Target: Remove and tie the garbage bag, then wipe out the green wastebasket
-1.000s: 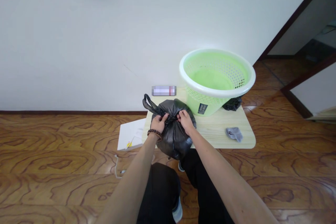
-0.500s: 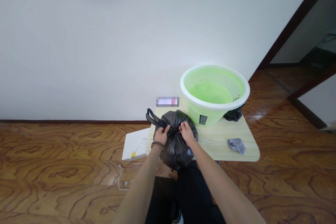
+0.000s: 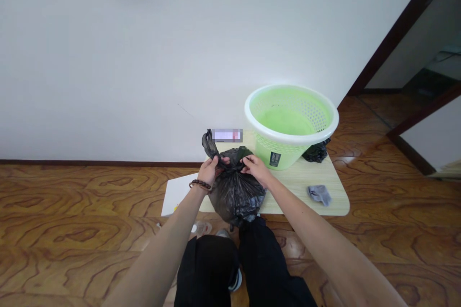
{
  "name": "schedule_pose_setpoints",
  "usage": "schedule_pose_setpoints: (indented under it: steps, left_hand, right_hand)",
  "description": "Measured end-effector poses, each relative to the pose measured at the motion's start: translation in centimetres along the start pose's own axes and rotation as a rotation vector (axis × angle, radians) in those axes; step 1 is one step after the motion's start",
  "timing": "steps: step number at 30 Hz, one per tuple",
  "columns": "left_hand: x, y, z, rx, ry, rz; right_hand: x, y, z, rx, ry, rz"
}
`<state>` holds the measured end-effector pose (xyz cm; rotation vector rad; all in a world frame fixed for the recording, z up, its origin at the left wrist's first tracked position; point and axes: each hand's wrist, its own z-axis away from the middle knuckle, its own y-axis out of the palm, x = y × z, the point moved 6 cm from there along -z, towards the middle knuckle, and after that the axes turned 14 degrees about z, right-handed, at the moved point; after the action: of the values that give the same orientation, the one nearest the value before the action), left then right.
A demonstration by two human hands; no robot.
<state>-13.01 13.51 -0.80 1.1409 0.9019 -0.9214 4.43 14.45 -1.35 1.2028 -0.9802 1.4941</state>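
Note:
A full black plastic bag [image 3: 236, 196] rests at the near left part of the light wooden table [image 3: 295, 196], its top gathered. My left hand [image 3: 212, 169], with a braided bracelet at the wrist, pinches the twisted plastic at the bag's upper left. From there a black loop of the bag sticks up to the left. On the other side of the gathered top, my right hand [image 3: 254, 168] grips the plastic between thumb and fingers. Both hands are a short way apart.
Right of the bag stands a green basket [image 3: 277, 148] with a white rim. Behind it lies a crumpled black bag [image 3: 317, 152]. A grey cloth [image 3: 320, 194] is near the right edge. A white box [image 3: 176, 194] sits at the left, and a clear bottle [image 3: 202, 228] on the floor.
My left hand has moved slightly left and up with the loop, which now stands more upright. The bag's top looks pulled wider and higher. The whole view has shifted a little.

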Motion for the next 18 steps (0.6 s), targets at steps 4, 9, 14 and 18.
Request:
schedule_pose_setpoints:
  steps: [4,9,14,18]
  left_hand:
    - [-1.1,1.5,-0.5,0.099,-0.002,-0.292]
    - [-2.2,3.1,-0.8,0.235,-0.03,-0.736]
    - [-3.1,5.0,0.7,0.451,0.082,-0.888]
    - [-3.3,5.3,1.5,0.388,0.263,-1.014]
  right_hand:
    - [3.9,-0.6,1.4,-0.016,-0.227,0.341]
    - [7.6,0.0,3.3,-0.081,-0.434,0.774]
    - [9.1,0.5,3.3,-0.14,-0.428,0.934]
    - [9.4,0.9,2.3,-0.12,-0.426,0.9]
